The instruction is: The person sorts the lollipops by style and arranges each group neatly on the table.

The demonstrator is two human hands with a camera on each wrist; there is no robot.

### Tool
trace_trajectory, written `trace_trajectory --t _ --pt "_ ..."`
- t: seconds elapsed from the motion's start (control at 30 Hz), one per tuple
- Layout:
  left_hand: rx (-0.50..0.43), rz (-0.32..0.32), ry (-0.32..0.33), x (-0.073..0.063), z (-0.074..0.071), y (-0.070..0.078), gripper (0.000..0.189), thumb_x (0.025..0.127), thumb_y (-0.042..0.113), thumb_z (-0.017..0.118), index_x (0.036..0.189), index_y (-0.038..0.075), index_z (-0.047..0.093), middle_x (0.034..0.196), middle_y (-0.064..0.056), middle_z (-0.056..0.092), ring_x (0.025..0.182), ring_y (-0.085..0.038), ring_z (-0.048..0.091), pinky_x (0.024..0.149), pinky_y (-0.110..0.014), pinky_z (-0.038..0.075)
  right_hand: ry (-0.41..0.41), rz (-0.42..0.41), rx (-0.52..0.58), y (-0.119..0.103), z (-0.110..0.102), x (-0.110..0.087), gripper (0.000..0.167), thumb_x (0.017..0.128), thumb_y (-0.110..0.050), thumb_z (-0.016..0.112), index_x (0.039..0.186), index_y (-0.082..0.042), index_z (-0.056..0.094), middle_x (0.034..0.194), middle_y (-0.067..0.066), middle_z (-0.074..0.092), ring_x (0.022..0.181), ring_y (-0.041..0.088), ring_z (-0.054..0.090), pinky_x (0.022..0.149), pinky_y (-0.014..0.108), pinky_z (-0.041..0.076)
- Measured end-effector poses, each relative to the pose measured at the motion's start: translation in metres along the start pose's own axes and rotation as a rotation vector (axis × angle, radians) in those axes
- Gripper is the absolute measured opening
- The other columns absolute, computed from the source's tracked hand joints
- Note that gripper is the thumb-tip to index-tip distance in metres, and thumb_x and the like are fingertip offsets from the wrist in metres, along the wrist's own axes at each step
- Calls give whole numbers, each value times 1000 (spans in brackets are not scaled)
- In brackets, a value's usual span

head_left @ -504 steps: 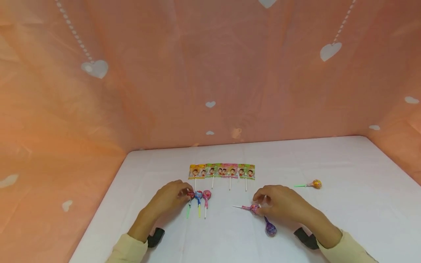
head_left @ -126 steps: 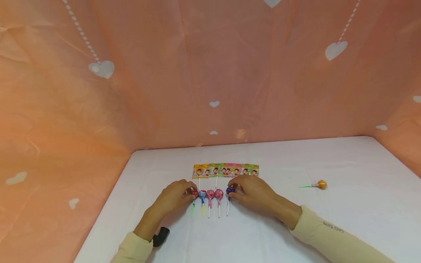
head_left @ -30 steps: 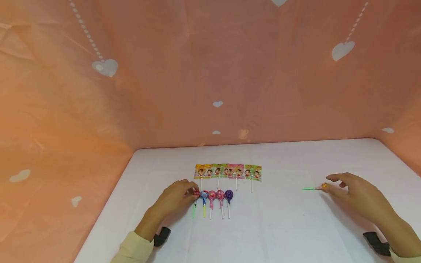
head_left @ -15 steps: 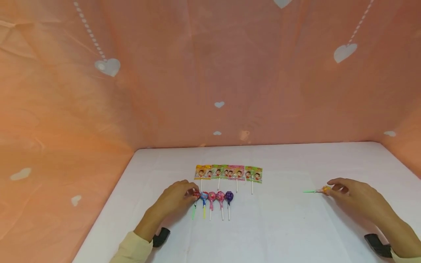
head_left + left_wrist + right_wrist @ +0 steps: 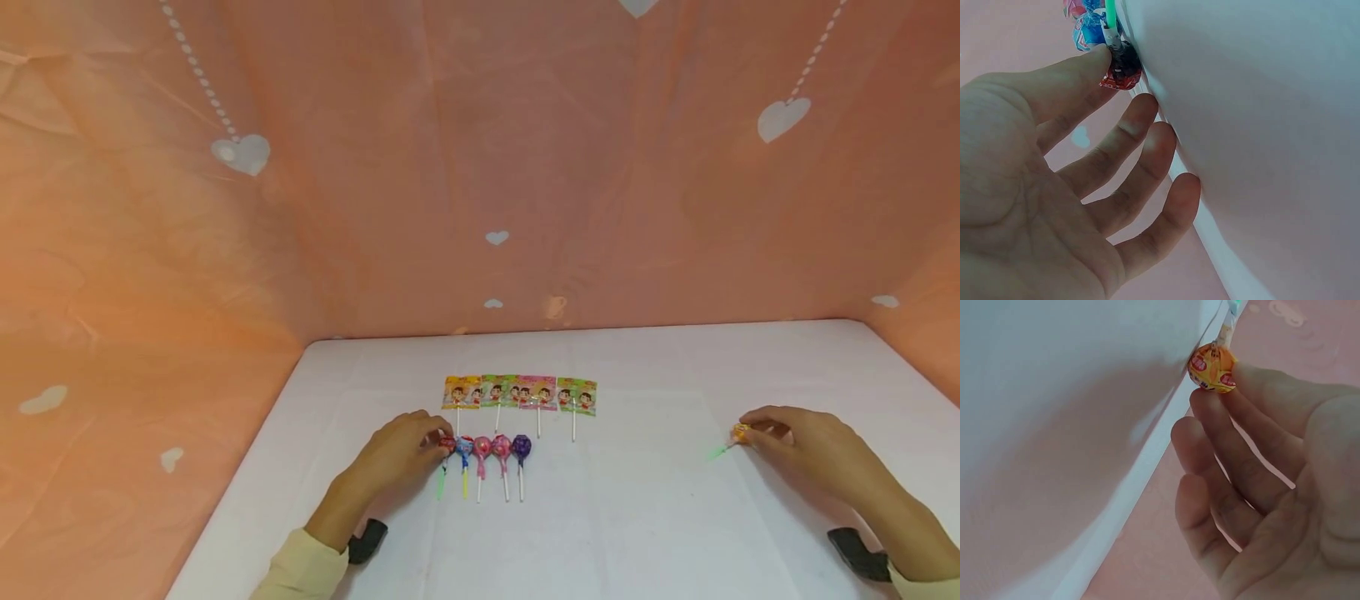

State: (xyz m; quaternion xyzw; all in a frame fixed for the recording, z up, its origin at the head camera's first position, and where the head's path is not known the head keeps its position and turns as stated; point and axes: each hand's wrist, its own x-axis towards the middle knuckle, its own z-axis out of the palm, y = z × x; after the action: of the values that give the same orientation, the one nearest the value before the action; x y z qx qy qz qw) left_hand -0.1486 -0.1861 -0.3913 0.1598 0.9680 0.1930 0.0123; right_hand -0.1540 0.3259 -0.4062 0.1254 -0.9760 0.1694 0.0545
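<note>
My left hand (image 5: 405,450) pinches the head of a red-wrapped lollipop (image 5: 1124,74) with a green stick, at the left end of a row. Beside it in that row lie a blue lollipop (image 5: 465,446) on a yellow stick, two pink lollipops (image 5: 482,447) and a purple lollipop (image 5: 522,447), sticks toward me. Far to the right, my right hand (image 5: 810,450) holds an orange-yellow lollipop (image 5: 1213,370) by its head between thumb and fingers. Its green stick slants down and left in the head view.
Behind the row lie several flat-bagged lollipops (image 5: 538,392) in yellow, green and pink wrappers, white sticks toward me. All rest on a white-covered table (image 5: 637,517). An orange cloth (image 5: 600,208) with white hearts rises behind and at both sides.
A second pink lollipop and the purple one have joined the row. The right hand has moved right to the orange-yellow lollipop, whose stick has just swung toward me. The left hand stays put.
</note>
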Motion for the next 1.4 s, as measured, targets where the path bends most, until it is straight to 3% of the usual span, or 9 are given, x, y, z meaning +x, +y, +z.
trace_trajectory --t 0.13,0.33,0.43,0.57,0.8,0.87,1.17,1.4 --pt "0 8 5 1 0 0 15 88 15 75 102 19 72 87 5 64 84 -12 59 74 -34 49 1 -3 0 1 0 1 19 90 -28 72 106 -19 74 90 -7 70 75 0 53 67 34 45" --pt "-2 -2 -4 0 0 0 15 88 15 75 102 19 72 87 6 64 84 -12 59 75 -35 49 -11 0 12 1 0 1 21 90 -20 73 110 -14 74 91 1 73 85 23 63 75 50 50" --pt "-2 -7 -6 1 0 0 15 88 15 74 102 19 72 87 6 64 84 -12 58 75 -35 49 -18 -8 12 2 -1 1 21 89 -18 72 110 -13 74 92 3 73 86 27 64 76 53 50" --pt "-2 -4 -4 1 -1 0 15 88 16 74 103 19 72 87 5 64 84 -12 58 75 -35 49 -26 -10 23 3 -1 1 22 91 -21 72 111 -14 73 93 3 73 87 27 63 75 51 50" --pt "17 14 -2 -1 0 0 15 88 16 74 102 18 72 87 6 63 84 -12 57 73 -33 48 -53 6 63 5 3 0 26 93 -34 69 113 -17 71 97 -4 71 82 -3 55 75 37 49" --pt "20 15 3 -2 0 0 15 88 16 74 102 18 71 87 6 63 84 -11 57 73 -33 48 -58 0 58 4 3 1 26 93 -34 69 112 -17 71 97 -5 70 81 -5 53 74 35 48" --pt "17 -15 -3 -1 -1 0 14 89 17 74 103 18 72 87 6 62 84 -11 56 74 -33 48 -29 1 48 -1 0 5 25 93 -31 70 112 -15 72 94 0 70 86 18 59 72 41 48" --pt "8 -10 -4 0 -1 0 14 88 16 74 102 19 72 87 5 63 84 -12 57 73 -34 48 -16 7 60 -5 3 3 24 94 -34 68 111 -17 72 94 -4 70 83 6 57 73 39 48"
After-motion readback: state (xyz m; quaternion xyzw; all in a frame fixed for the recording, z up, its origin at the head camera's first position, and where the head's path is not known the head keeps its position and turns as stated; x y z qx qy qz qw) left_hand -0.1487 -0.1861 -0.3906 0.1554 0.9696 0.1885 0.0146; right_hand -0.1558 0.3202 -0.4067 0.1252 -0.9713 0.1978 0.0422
